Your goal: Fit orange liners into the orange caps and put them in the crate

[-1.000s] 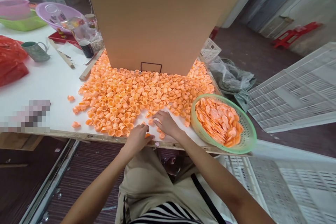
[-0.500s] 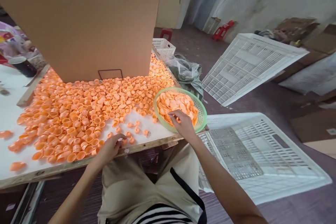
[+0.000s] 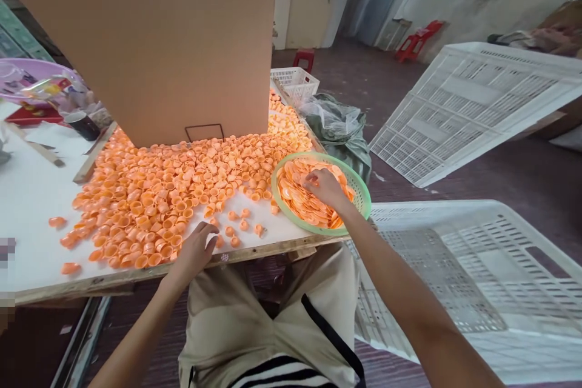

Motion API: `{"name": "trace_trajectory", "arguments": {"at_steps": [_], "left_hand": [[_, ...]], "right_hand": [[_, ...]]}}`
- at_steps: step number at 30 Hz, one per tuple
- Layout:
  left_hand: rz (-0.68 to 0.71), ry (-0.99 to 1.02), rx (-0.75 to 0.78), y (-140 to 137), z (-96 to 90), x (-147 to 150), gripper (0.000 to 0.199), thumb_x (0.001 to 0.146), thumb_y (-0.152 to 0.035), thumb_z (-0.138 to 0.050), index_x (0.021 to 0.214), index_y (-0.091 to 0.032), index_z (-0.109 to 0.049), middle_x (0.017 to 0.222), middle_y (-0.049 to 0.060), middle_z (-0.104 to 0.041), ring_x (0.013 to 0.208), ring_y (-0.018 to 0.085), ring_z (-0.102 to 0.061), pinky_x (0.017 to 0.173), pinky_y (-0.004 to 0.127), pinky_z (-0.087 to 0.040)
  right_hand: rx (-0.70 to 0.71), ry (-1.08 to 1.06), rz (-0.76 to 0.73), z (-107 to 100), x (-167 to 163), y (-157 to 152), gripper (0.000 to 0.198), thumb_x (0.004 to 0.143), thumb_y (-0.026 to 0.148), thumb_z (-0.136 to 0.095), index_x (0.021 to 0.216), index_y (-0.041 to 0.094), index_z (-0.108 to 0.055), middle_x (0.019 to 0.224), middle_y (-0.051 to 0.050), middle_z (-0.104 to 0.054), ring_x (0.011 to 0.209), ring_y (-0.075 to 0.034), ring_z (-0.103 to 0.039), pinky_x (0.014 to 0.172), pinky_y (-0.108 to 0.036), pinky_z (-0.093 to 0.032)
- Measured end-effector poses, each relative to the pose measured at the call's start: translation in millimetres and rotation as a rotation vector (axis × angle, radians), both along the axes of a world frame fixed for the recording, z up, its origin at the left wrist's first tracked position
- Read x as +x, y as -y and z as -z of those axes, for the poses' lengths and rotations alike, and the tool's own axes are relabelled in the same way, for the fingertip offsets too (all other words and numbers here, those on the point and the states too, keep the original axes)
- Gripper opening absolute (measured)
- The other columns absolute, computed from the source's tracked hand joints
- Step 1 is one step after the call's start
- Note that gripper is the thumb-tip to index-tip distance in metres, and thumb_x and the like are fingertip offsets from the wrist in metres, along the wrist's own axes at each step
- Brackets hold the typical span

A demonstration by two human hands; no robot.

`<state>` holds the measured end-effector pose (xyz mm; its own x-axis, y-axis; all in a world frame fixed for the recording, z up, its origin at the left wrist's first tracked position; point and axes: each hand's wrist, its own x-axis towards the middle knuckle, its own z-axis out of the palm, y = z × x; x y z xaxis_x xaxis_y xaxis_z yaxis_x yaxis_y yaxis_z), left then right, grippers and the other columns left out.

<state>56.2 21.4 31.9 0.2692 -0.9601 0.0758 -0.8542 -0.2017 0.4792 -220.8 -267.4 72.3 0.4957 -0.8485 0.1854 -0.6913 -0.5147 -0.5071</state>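
My left hand (image 3: pixel 197 250) rests at the table's front edge, its thumb and bent forefinger apart, beside several small orange pieces (image 3: pixel 230 231) on the white top. Over a green plastic basket (image 3: pixel 364 201) at the right, my right hand (image 3: pixel 325 187) has its fingers drawn together among flat orange discs (image 3: pixel 295 194). What lies between those fingertips, if anything, is hidden. A wide heap of orange cup-shaped pieces (image 3: pixel 150 212) spreads to the left and behind.
A large cardboard box (image 3: pixel 182 48) rises behind the heap. White crates stand to the right, one tilted up (image 3: pixel 464 109) and one low near my legs (image 3: pixel 459 209). A green sack (image 3: pixel 345 139) sits beyond the basket. At left are a dark cup (image 3: pixel 84 126) and a wooden strip (image 3: pixel 93 154).
My right hand has moved farther back and up over the discs in the basket. The left hand stays at the table edge, its fingers slightly shifted. The whole view has swung a little left.
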Motion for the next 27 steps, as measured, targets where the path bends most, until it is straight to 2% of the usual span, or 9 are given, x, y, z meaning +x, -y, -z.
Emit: {"name": "trace_trajectory", "arguments": {"at_steps": [5,9,13,15,17,19,21,24,27], "left_hand": [[0.100,0.016,0.007,28.0,-8.5,-41.3,0.020,0.091,-0.024,-0.042,0.102,-0.019,-0.058,0.104,0.008,-0.058,0.091,0.020,-0.060,0.080,0.032,-0.047],[0.213,0.097,0.014,63.2,-0.7,-71.3,0.024,0.089,-0.024,-0.049,0.110,-0.017,-0.058,0.109,0.011,-0.056,0.098,0.023,-0.058,0.083,0.034,-0.047],[0.338,0.158,0.055,84.4,9.1,-69.0,0.020,0.087,-0.015,-0.049,0.100,-0.017,-0.064,0.100,0.012,-0.060,0.101,0.025,-0.056,0.087,0.037,-0.045],[0.391,0.127,0.039,83.5,11.1,-56.4,0.027,0.086,-0.008,-0.046,0.103,-0.018,-0.065,0.099,0.011,-0.062,0.101,0.024,-0.055,0.088,0.036,-0.045],[0.402,0.099,0.023,76.4,11.5,-43.0,0.040,0.083,-0.002,-0.043,0.114,-0.020,-0.061,0.100,0.009,-0.064,0.101,0.022,-0.056,0.087,0.034,-0.045],[0.359,0.079,0.007,66.5,11.3,-34.6,0.050,0.081,0.001,-0.040,0.123,-0.020,-0.054,0.108,0.009,-0.063,0.103,0.021,-0.055,0.087,0.033,-0.046],[0.274,0.055,-0.006,57.5,11.4,-33.6,0.048,0.082,-0.001,-0.039,0.126,-0.018,-0.050,0.115,0.011,-0.061,0.105,0.021,-0.056,0.086,0.032,-0.046],[0.143,0.007,0.045,50.7,11.9,-42.2,0.034,0.086,-0.007,-0.038,0.115,-0.014,-0.056,0.107,0.012,-0.063,0.097,0.021,-0.060,0.079,0.031,-0.046],[0.077,-0.040,0.133,53.7,10.5,-51.4,0.026,0.086,-0.008,-0.037,0.096,-0.014,-0.061,0.092,0.011,-0.067,0.086,0.021,-0.063,0.073,0.029,-0.045]], "right_hand": [[0.067,-0.003,0.010,2.7,4.1,7.0,0.028,0.075,0.031,-0.065,0.098,0.016,-0.061,0.099,-0.009,-0.059,0.093,-0.021,-0.056,0.080,-0.033,-0.042],[0.155,0.097,0.079,-7.8,3.4,5.5,0.029,0.069,0.029,-0.069,0.091,0.017,-0.057,0.096,-0.007,-0.062,0.082,-0.019,-0.057,0.072,-0.031,-0.043],[0.116,0.392,0.136,-29.3,4.4,-28.4,0.021,0.073,0.029,-0.062,0.091,0.019,-0.057,0.090,-0.004,-0.064,0.070,-0.015,-0.055,0.068,-0.030,-0.043],[0.167,0.534,0.065,-30.9,11.9,-62.0,0.021,0.077,0.032,-0.060,0.094,0.020,-0.058,0.088,-0.003,-0.064,0.069,-0.015,-0.055,0.068,-0.029,-0.044],[0.354,0.590,-0.100,-20.5,25.7,-99.4,0.020,0.079,0.036,-0.059,0.092,0.021,-0.060,0.082,-0.001,-0.063,0.066,-0.014,-0.056,0.065,-0.027,-0.045],[0.576,0.580,-0.263,-0.1,43.3,-130.2,0.018,0.080,0.037,-0.059,0.089,0.021,-0.061,0.075,0.000,-0.062,0.061,-0.013,-0.055,0.060,-0.026,-0.045],[0.718,0.561,-0.325,23.7,61.0,-146.5,0.018,0.079,0.037,-0.059,0.085,0.021,-0.061,0.072,0.000,-0.061,0.057,-0.012,-0.054,0.055,-0.024,-0.044],[0.784,0.532,-0.286,52.5,82.2,-143.6,0.016,0.077,0.035,-0.061,0.079,0.019,-0.059,0.068,0.001,-0.060,0.053,-0.011,-0.053,0.051,-0.023,-0.043],[0.817,0.468,-0.243,67.3,95.5,-127.4,0.012,0.076,0.029,-0.063,0.075,0.018,-0.058,0.062,0.003,-0.057,0.050,-0.010,-0.052,0.048,-0.021,-0.042]]}}
